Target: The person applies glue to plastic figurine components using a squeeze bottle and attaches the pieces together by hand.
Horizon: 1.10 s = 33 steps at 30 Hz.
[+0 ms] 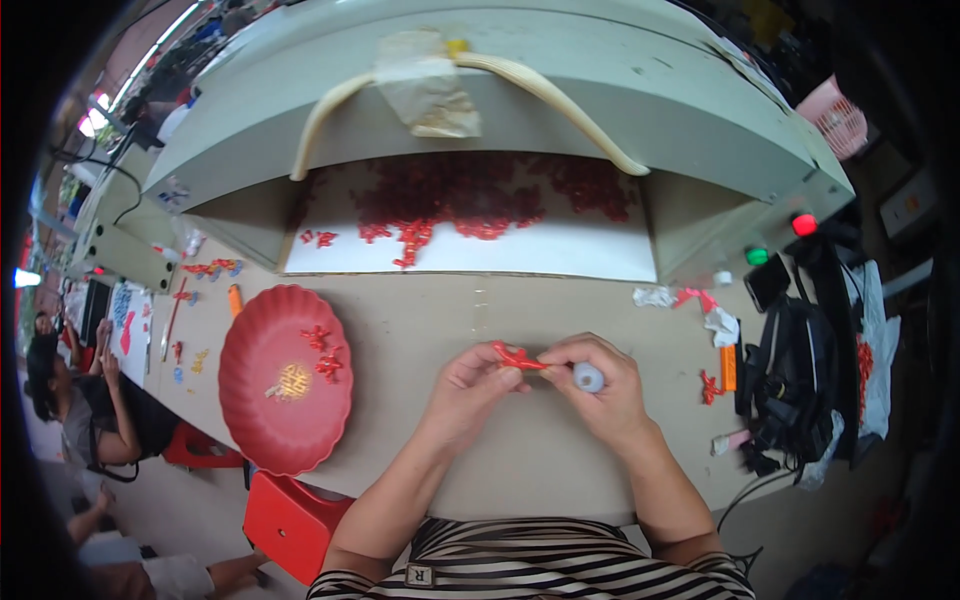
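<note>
Pinched in the fingertips of my left hand (463, 388) is a small glossy red plastic figure (514, 356) with thin limbs. My right hand (612, 392) meets it from the other side, its thumb and forefinger closed at the figure's tip. The same hand also grips a pale, bluish-white round-ended tool or bottle (588, 377); the rest of it is hidden by the fingers. To the left stands a scalloped red bowl (262, 340) with two similar red figures (322, 352) and a gold mark inside.
A grey cabinet (560, 110) spans the back, many red pieces (450, 195) heaped on its white floor. Red and green buttons (804, 225) sit at right. A black bag (795, 370), an orange box (728, 368) and a red figure (710, 388) lie rightward. Left are a red stool (290, 525) and a seated person (95, 400).
</note>
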### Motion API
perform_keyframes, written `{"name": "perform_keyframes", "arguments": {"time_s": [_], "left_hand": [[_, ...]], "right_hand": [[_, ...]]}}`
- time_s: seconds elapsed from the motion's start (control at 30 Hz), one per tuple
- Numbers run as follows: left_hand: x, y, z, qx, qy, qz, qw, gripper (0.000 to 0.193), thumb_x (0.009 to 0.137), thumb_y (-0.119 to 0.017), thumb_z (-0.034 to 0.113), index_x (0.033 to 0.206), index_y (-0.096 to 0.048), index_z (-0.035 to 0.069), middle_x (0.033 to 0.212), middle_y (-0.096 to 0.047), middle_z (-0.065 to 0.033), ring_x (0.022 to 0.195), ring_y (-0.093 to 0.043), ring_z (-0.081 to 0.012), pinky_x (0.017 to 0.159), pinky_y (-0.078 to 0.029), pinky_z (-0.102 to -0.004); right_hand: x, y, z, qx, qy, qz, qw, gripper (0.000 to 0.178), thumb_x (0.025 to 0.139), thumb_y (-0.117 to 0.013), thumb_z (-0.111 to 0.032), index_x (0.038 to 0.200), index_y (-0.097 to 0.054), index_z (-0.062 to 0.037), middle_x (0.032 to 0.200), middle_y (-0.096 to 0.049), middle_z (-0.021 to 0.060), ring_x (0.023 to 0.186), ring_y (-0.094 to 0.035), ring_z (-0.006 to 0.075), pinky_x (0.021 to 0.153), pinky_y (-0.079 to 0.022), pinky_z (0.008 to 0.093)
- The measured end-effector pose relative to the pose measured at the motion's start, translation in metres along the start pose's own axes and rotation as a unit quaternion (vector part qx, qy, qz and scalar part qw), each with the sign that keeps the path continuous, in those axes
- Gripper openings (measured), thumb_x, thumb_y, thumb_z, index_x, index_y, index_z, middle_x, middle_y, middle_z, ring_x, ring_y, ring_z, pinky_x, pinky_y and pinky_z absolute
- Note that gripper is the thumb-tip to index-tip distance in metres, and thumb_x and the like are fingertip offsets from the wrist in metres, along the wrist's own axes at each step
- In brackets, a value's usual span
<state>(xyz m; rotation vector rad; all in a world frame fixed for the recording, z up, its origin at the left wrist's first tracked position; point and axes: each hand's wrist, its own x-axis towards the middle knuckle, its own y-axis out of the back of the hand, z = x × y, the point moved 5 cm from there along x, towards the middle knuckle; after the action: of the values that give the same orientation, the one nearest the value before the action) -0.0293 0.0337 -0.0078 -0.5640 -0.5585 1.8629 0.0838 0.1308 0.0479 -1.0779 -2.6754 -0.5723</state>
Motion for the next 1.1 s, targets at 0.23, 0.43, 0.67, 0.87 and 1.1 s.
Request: {"name": "perform_keyframes", "arguments": {"time_s": [0.23,0.43,0.67,0.87,1.1], "left_hand": [[0.011,-0.015,-0.015,0.011,0.011,-0.039,0.999,0.015,0.085,-0.058,0.014,0.097,-0.056,0.006,0.089,-0.057,-0.0001,0.077,-0.054,-0.0073,0.069,-0.046,-0.022],[0.008,-0.003,-0.015,0.013,0.008,-0.047,0.999,0.019,0.086,-0.055,0.017,0.103,-0.055,0.007,0.096,-0.057,0.0011,0.081,-0.053,-0.0065,0.073,-0.045,-0.0225],[0.009,-0.01,-0.011,-0.022,0.024,-0.052,0.998,0.022,0.088,-0.053,0.022,0.105,-0.054,0.008,0.095,-0.055,0.0034,0.075,-0.05,-0.0046,0.069,-0.044,-0.0209],[0.002,-0.012,-0.006,-0.032,0.024,-0.052,0.998,0.02,0.087,-0.055,0.024,0.101,-0.054,0.01,0.088,-0.053,0.0048,0.07,-0.048,-0.0036,0.064,-0.043,-0.0192],[0.01,-0.016,0.0,0.033,-0.001,-0.059,0.998,0.021,0.085,-0.057,0.019,0.102,-0.057,0.006,0.099,-0.057,-0.0012,0.085,-0.054,-0.0083,0.071,-0.047,-0.0234]], "right_hand": [[-0.015,0.014,0.003,-0.035,-0.038,0.059,0.997,0.008,0.073,-0.062,0.002,0.079,-0.057,0.0005,0.077,-0.057,0.0081,0.072,-0.054,0.0161,0.066,-0.043,0.0261],[-0.011,0.002,0.006,-0.004,-0.033,0.027,0.999,0.008,0.075,-0.06,0.002,0.08,-0.054,0.0017,0.079,-0.054,0.0067,0.075,-0.051,0.0138,0.069,-0.041,0.0242],[-0.014,0.007,0.012,-0.016,-0.091,-0.002,0.996,0.013,0.08,-0.06,-0.003,0.092,-0.059,0.0023,0.089,-0.059,0.0079,0.084,-0.054,0.0159,0.079,-0.044,0.0262],[-0.018,0.003,0.011,0.003,-0.079,0.009,0.997,0.012,0.08,-0.058,0.0,0.091,-0.058,0.0052,0.087,-0.059,0.0094,0.08,-0.055,0.015,0.075,-0.045,0.0247],[-0.01,0.008,-0.014,-0.082,-0.029,0.065,0.994,0.007,0.074,-0.063,0.001,0.081,-0.06,0.0007,0.073,-0.06,0.0069,0.069,-0.055,0.013,0.065,-0.044,0.024]]}}
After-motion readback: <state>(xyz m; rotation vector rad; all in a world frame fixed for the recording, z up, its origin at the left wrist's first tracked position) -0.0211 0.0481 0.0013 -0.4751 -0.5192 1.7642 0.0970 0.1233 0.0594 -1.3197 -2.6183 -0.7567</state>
